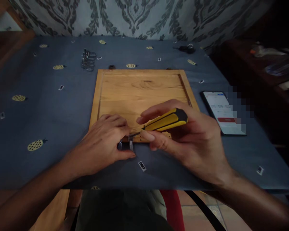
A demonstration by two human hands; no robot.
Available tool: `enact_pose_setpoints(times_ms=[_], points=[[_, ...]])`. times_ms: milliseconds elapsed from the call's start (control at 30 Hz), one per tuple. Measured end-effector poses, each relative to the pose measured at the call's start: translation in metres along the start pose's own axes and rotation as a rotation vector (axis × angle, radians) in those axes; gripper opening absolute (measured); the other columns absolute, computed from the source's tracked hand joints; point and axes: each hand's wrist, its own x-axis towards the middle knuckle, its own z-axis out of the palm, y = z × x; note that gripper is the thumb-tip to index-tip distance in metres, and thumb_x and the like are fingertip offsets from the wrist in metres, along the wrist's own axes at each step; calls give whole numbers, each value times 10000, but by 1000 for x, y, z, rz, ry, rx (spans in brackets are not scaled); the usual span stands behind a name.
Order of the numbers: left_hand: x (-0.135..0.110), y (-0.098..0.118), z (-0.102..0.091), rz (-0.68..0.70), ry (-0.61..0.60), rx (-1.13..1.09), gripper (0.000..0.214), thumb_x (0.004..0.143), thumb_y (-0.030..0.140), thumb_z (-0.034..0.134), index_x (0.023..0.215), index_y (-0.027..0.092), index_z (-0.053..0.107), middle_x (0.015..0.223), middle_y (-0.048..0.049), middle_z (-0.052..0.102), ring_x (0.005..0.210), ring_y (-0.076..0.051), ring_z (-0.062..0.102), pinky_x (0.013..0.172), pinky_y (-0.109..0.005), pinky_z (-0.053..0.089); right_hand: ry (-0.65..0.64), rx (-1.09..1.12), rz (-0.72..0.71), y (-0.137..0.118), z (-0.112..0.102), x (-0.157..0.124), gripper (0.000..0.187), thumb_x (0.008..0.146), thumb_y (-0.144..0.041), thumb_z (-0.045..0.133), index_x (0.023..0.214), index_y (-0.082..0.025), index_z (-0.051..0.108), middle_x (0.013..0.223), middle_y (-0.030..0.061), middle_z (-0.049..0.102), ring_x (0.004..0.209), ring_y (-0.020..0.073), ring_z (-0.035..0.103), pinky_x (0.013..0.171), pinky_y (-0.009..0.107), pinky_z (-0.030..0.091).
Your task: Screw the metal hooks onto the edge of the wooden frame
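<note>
A wooden board (135,96) with a raised frame lies flat in front of me. At its near edge, my left hand (103,144) is closed around a small metal hook (131,146), its thumb below and fingers on top of the wood. My right hand (197,138) grips a yellow and black screwdriver (166,121), its handle tilted up to the right. The screwdriver's shaft points down left to the hook's base, where its tip is hard to make out. Small dark holes dot the near edge to the right of the hook.
A blue patterned tablecloth (50,115) covers the table. Several metal hooks (88,61) lie bunched at the back left. To the right rests a phone (221,112) with a lit screen. A dark object with a loop (186,48) lies at the back right.
</note>
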Motion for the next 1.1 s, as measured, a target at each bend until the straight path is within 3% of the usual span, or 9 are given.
enact_pose_setpoints(times_ms=[100, 200, 300, 633, 800, 967, 1100], points=[[0, 0, 0, 3, -2, -6, 238, 810, 361, 850, 901, 189, 714, 1017, -54, 698, 1049, -305, 642, 959, -491, 462, -36, 123, 57, -5, -5, 3, 317, 847, -257, 834, 1128, -250, 689, 994, -10, 753, 693, 134, 733, 474, 203, 591], [-1, -1, 0, 13, 7, -7, 228, 810, 348, 850, 876, 183, 707, 1029, -60, 699, 1068, -309, 641, 970, -497, 465, -45, 133, 57, -7, -8, 3, 241, 913, -261, 769, 1147, -254, 712, 1006, -5, 774, 556, 97, 679, 463, 208, 591], [-1, -2, 2, 13, 10, -4, 223, 811, 350, 847, 879, 188, 711, 1061, -66, 697, 1094, -316, 635, 986, -500, 468, -52, 122, 42, -7, -7, 2, 177, 944, -297, 739, 1114, -247, 744, 1002, 9, 791, 510, 89, 664, 474, 218, 596], [-1, -2, 1, 7, 5, -11, 196, 812, 361, 836, 860, 208, 723, 994, -44, 696, 1051, -309, 642, 947, -479, 474, 1, 65, -5, -7, 0, 7, 117, 847, -318, 848, 897, -239, 778, 811, -22, 760, 502, 90, 649, 438, 195, 560], [0, 0, 0, 7, 1, -5, 202, 806, 345, 844, 821, 203, 701, 974, -36, 692, 1005, -289, 638, 904, -461, 467, 5, 80, -24, -5, 0, 9, 153, 795, -304, 891, 879, -240, 780, 795, -24, 753, 495, 91, 638, 439, 201, 540], [0, -1, 2, 19, 29, 0, 215, 793, 358, 858, 857, 213, 712, 919, -27, 675, 953, -282, 631, 879, -460, 473, 1, 45, -26, -5, 0, 7, 139, 834, -301, 859, 884, -223, 756, 824, -18, 750, 516, 91, 644, 446, 212, 542], [0, -2, 2, 7, 24, -4, 230, 786, 363, 865, 841, 205, 706, 971, -50, 686, 999, -303, 638, 903, -472, 482, 88, -74, -56, -9, 0, 2, 95, 865, -284, 823, 927, -243, 764, 864, -9, 762, 574, 123, 676, 485, 266, 561]])
